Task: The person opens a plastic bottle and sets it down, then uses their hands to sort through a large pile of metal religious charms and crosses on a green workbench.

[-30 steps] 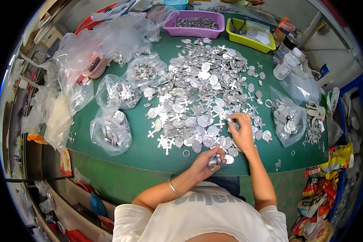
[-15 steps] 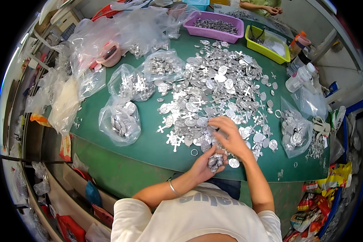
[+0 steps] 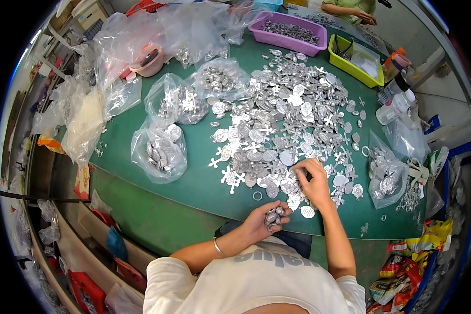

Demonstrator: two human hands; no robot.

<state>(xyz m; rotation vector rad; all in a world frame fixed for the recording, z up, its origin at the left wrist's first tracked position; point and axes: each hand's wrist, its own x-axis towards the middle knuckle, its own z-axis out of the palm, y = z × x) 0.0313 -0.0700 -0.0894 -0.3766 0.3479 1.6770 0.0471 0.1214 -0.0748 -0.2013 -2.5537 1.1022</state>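
My left hand (image 3: 255, 224) is cupped near the table's front edge. In it lies a handful of small silver medals (image 3: 273, 215), bunched between palm and fingers. My right hand (image 3: 315, 183) is at the near side of a wide heap of silver medals and crosses (image 3: 293, 112), fingers curled down and pinched together. Whatever those fingertips hold, if anything, is too small to make out. An oval medal (image 3: 307, 211) lies flat just below the right hand. A metal ring (image 3: 257, 195) sits on the green table (image 3: 204, 193) beyond the left hand.
Clear bags of metal pieces stand left of the heap, one bag (image 3: 159, 154) nearest; another bag (image 3: 386, 175) stands right. A purple basin (image 3: 288, 46), a yellow-green tray (image 3: 355, 73) and a white bottle (image 3: 395, 108) line the far side. Another person's hands (image 3: 365, 17) are beyond.
My right hand has moved right and away from the left hand, its fingers curling. My left hand has shifted slightly left and lower, still holding the medals. The view has also shifted a little.
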